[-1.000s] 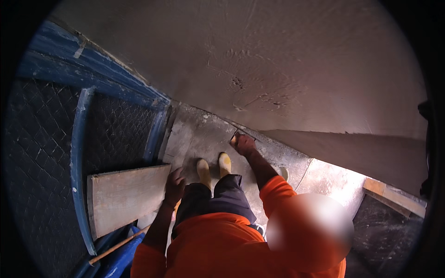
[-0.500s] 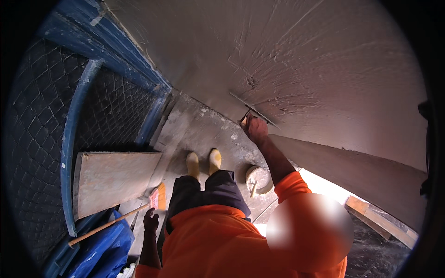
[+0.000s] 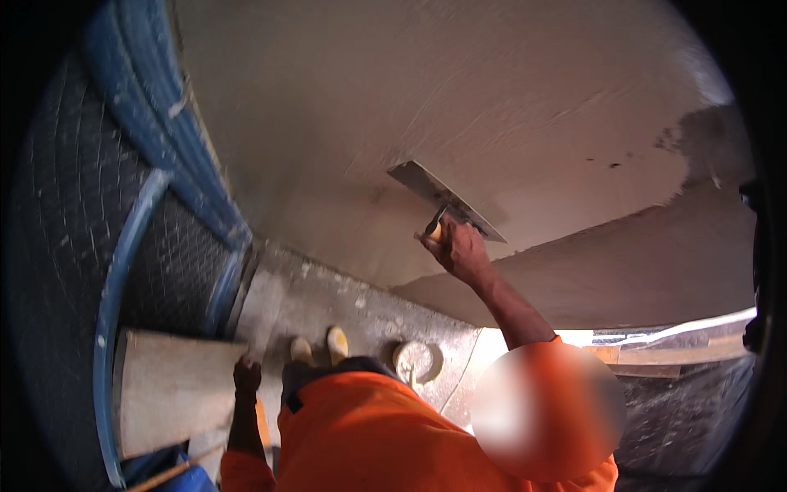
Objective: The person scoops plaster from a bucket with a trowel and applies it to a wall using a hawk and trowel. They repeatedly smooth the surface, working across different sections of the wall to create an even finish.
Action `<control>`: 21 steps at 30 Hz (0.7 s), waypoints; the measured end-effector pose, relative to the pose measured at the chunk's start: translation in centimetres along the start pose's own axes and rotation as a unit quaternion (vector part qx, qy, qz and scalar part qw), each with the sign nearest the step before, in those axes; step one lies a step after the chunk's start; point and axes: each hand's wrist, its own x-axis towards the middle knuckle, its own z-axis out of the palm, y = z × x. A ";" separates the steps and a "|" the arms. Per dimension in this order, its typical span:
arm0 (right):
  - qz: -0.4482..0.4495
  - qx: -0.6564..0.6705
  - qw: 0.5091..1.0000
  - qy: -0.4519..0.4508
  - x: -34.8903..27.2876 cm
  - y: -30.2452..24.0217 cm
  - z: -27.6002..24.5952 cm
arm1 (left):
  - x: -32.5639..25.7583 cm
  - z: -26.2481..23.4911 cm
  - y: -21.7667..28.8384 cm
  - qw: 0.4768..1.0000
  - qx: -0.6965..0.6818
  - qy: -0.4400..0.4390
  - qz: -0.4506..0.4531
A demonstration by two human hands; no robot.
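My right hand (image 3: 466,251) is closed round the pale handle of a plastering trowel (image 3: 428,184). The trowel's long, flat steel blade is at the plastered wall (image 3: 328,98), slanting down toward the right. Wet grey-brown plaster on the wall is mostly smooth, with faint ridges above the blade. My left hand (image 3: 247,375) hangs low at my left side, dark in shadow, with its fingers curled in. I see nothing in it; the nearest thing is a pale board (image 3: 176,385).
A round bucket (image 3: 416,361) stands on the dusty floor beside my yellow boots (image 3: 336,344). To the left are a blue metal frame (image 3: 135,246) and dark mesh. A broom handle (image 3: 176,471) and blue sheeting (image 3: 193,480) lie lower left. Wooden planks (image 3: 656,354) are at the right.
My view has swung to the right and up the wall. The trowel in my right hand has moved up from near the wall's foot, and its blade now shows more of its flat face.
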 end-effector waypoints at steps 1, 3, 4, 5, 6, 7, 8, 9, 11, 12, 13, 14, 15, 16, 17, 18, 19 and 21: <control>0.016 0.011 1.000 -0.010 0.1 -0.4 -2.4 | 1.2 0.2 -0.4 0.992 0.059 -0.019 0.107; 0.012 -0.035 0.999 0.018 0.3 -1.4 -7.0 | 2.4 1.1 -0.9 0.967 0.133 -0.023 0.215; 0.000 -0.031 0.999 0.042 0.3 -1.7 -9.4 | 2.8 1.4 -1.1 0.979 0.097 -0.042 0.174; -0.007 -0.028 0.998 0.056 0.2 -2.1 -11.9 | 2.9 1.8 -1.2 0.984 0.069 -0.018 0.165; -0.015 -0.025 0.997 0.067 0.3 -2.6 -14.2 | 3.0 2.1 -1.2 0.987 0.093 -0.024 0.126; -0.014 -0.023 0.996 0.080 0.4 -3.0 -16.5 | 3.1 2.2 -1.1 0.987 0.091 -0.023 0.134; -0.017 -0.026 0.996 0.087 0.3 -3.5 -18.9 | 3.2 2.4 -0.9 0.981 0.142 -0.049 0.120; -0.017 -0.030 0.995 0.091 0.2 -3.8 -21.3 | 3.7 2.4 -0.5 0.960 0.180 -0.025 0.214; -0.018 -0.025 0.993 0.113 0.1 -4.6 -25.9 | 4.6 2.5 0.8 0.941 0.216 -0.017 0.259; -0.016 -0.040 0.991 0.125 0.0 -4.9 -28.1 | 5.6 2.5 1.7 0.955 0.193 -0.033 0.224; -0.022 -0.052 0.989 0.140 -0.1 -5.2 -30.3 | 6.6 2.7 2.8 0.962 0.178 -0.039 0.202; -0.033 -0.063 0.985 0.155 0.0 -5.5 -32.4 | 7.6 2.7 4.0 0.967 0.168 -0.043 0.187; -0.018 -0.051 0.985 0.162 -0.1 -5.8 -34.6 | 8.6 2.8 5.2 0.970 0.161 -0.047 0.178; -0.016 -0.052 0.983 0.176 0.0 -6.0 -36.7 | 9.7 2.9 6.5 0.971 0.158 -0.047 0.172; -0.009 -0.054 0.981 0.187 0.0 -6.2 -38.7 | 10.7 3.0 7.7 0.972 0.156 -0.049 0.166; 0.017 -0.060 0.980 0.191 0.0 -6.4 -40.6 | 11.5 3.1 8.7 0.973 0.155 -0.049 0.162; 0.013 -0.036 0.982 0.184 -0.4 -6.4 -42.9 | 12.3 3.2 9.7 0.974 0.151 -0.048 0.161; 0.029 0.008 0.977 0.210 -0.6 -6.6 -46.9 | 13.4 3.4 11.3 0.975 0.151 -0.049 0.155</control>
